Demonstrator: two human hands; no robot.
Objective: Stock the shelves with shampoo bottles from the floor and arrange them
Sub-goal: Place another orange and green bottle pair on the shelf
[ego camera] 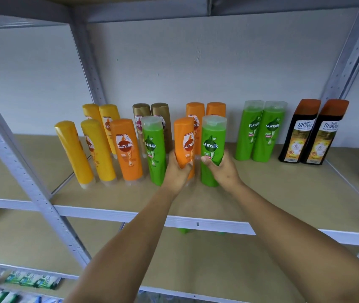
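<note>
My left hand (177, 171) grips the lower part of an orange Sunsilk bottle (184, 141) standing on the shelf board (261, 193). Right beside it, my right hand (222, 169) is closed around a green Sunsilk bottle (212, 141), also upright on the board. To their left stand another green bottle (154, 149), an orange bottle (126, 149) and several yellow bottles (96, 149). Behind are gold bottles (152, 114) and two more orange bottles (205, 110).
Two green bottles (261, 130) and two black Shayla bottles (312, 132) stand at the back right. Grey metal uprights (21, 162) frame the shelf. A lower shelf (196, 259) lies below, with packets (32, 281) at the bottom left.
</note>
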